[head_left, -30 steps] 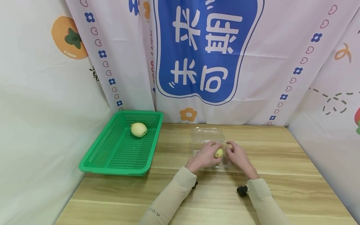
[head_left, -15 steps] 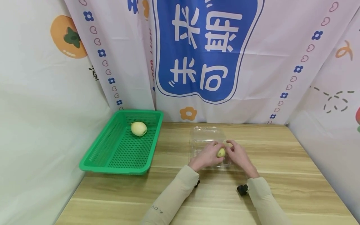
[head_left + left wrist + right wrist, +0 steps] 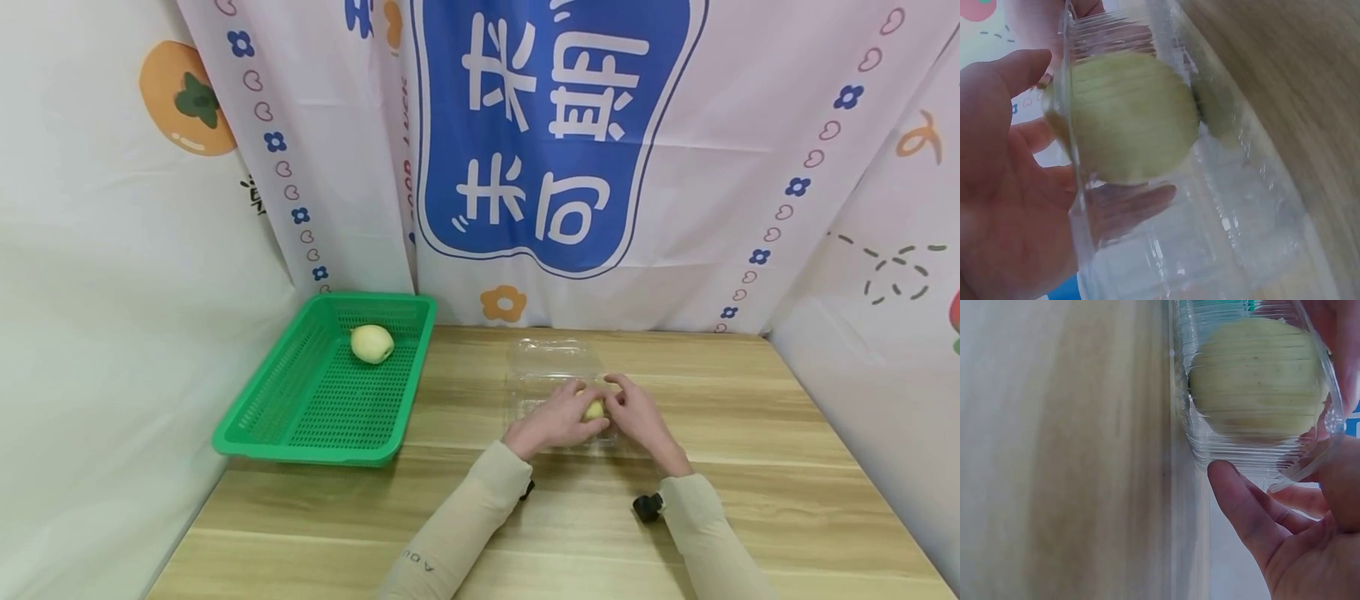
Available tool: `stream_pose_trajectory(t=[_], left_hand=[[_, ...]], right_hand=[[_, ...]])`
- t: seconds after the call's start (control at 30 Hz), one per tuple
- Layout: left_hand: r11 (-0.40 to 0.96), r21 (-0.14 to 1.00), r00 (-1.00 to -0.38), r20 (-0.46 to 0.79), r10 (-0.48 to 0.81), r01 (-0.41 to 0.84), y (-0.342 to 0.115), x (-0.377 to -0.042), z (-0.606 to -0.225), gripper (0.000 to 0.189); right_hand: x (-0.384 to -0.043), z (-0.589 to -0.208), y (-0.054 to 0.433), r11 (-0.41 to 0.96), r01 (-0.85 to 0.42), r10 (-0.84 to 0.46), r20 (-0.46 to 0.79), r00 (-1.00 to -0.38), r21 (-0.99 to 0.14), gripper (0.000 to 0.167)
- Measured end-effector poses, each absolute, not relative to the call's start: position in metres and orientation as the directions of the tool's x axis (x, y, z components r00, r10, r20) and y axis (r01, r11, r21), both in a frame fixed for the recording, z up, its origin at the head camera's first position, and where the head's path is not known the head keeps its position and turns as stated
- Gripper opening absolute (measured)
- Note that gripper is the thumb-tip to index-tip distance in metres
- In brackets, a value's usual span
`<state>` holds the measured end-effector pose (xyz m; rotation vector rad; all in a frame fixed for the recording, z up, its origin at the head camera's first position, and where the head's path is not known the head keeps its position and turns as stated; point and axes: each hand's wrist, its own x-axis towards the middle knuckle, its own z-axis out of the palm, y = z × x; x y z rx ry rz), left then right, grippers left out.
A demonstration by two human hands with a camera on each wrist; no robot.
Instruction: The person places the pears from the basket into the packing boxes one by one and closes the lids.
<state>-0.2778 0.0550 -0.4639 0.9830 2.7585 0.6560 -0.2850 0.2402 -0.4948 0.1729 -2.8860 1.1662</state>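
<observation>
A pale yellow-green pear (image 3: 593,410) sits inside a clear plastic clamshell box (image 3: 528,385), at its right end; through the box wall the same pear (image 3: 1125,119) shows large in the left wrist view. My left hand (image 3: 561,418) reaches over the rim, its thumb and fingers around the pear. On the right side, my right hand (image 3: 637,419) grips the box's end. In the right wrist view, one fingertip (image 3: 1222,475) presses the ribbed outside wall, while other fingers bend over the rim. The hands partly hide the pear in the head view.
A green perforated basket (image 3: 225,429) stands at the left of the wooden table (image 3: 585,533), with another pear (image 3: 372,343) inside it. The box's lid (image 3: 555,357) lies open toward the back. A printed cloth (image 3: 697,208) hangs behind the table.
My left hand and the pear have shifted slightly right, toward the box's right end and my right hand. The right hand stays almost where it was.
</observation>
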Motion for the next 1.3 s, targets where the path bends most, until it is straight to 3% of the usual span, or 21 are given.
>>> stream_pose_trajectory(t=[0.33,0.77,1.3], left_hand=[[0.671,0.473,-0.752,-0.027,0.659,0.571,0.045,-0.275,-0.456,0.053],[0.673,0.441,-0.734,-0.048,0.678,0.593,0.019,-0.275,-0.447,0.046],[0.702,0.371,-0.701,-0.162,0.694,0.608,-0.023,-0.273,-0.39,0.041]], right_hand=[[-0.284,-0.494,0.24,0.717,-0.134,-0.102,0.087,-0.991,-0.684,0.044],[-0.282,-0.494,0.239,0.702,-0.132,-0.094,0.092,-0.991,-0.699,0.043],[-0.281,-0.492,0.239,0.717,-0.154,-0.098,0.12,-0.988,-0.68,0.043]])
